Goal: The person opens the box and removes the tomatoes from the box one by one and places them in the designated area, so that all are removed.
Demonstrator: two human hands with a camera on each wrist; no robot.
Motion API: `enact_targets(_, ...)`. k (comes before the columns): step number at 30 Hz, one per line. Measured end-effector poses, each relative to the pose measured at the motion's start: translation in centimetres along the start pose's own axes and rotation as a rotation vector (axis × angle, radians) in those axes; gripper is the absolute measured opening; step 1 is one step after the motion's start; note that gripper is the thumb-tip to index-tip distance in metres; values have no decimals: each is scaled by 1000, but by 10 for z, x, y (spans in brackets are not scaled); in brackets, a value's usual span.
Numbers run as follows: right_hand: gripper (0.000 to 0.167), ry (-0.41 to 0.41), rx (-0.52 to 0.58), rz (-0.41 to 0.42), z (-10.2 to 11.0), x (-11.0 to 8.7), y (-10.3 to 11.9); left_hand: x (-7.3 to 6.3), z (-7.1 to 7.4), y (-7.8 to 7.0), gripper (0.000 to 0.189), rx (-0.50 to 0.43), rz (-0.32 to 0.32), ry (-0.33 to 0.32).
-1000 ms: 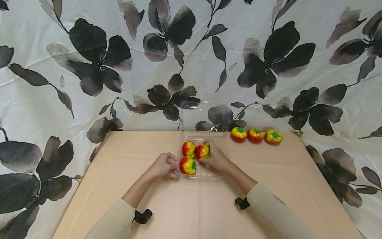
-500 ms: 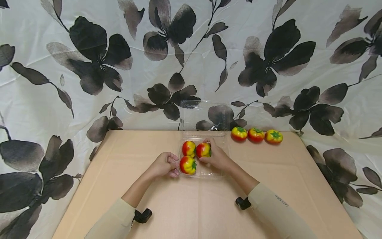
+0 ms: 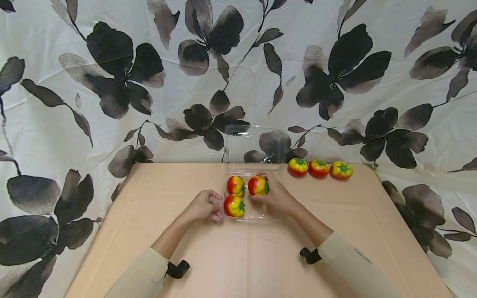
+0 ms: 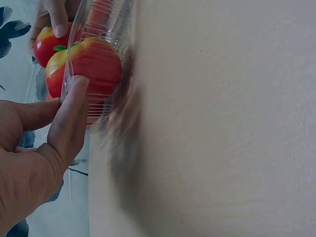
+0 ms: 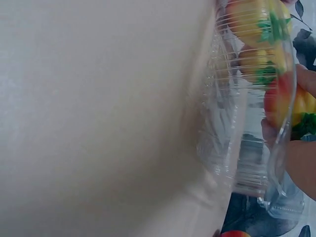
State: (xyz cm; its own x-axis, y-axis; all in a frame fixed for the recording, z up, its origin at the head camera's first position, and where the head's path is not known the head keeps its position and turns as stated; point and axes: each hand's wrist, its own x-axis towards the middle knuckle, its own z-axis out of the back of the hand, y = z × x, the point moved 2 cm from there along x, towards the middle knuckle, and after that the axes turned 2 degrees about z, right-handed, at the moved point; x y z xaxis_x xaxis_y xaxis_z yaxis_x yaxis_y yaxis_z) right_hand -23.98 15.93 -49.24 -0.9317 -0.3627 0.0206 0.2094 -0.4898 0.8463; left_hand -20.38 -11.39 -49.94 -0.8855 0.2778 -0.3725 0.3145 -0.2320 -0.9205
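A clear plastic clamshell container [image 3: 261,213] stands on the table with its lid [image 3: 257,145] raised at the back. My left hand [image 3: 205,205] pinches its left rim between thumb and fingers, as the left wrist view shows. Two red-and-yellow tomatoes sit in its left half, a back tomato [image 3: 235,185] and a front tomato [image 3: 234,205]. My right hand [image 3: 273,194] grips a third tomato [image 3: 258,185] at the container's back right part, thumb in front and fingers behind. Whether this tomato touches the container floor I cannot tell.
To the right of the container, along the table's back edge, three more tomatoes [image 3: 319,169] lie in a row. The tan tabletop [image 3: 238,256] ends at a floral cloth [image 3: 261,82] behind. The open lid leans up against that cloth's side.
My right hand has shifted slightly right with its tomato, opening a gap from the back left tomato. The left hand stays at the container's rim.
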Motion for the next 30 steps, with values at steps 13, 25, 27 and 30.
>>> enact_targets(13, 79, -30, -56, 52, 23, -17, 2, -2, 0, -2, 24, 2, -14, 19)
enact_targets(25, 82, -86, -95, 90, 61, -33, 4, 0, 0, -1, 25, 1, -19, 21)
enact_targets(27, 82, -92, -92, 81, 66, -36, 1, -1, 0, -2, 24, 0, -16, 16)
enact_targets(30, 81, -104, -83, 74, 74, -40, -4, -1, -1, -2, 23, -5, -3, 7)
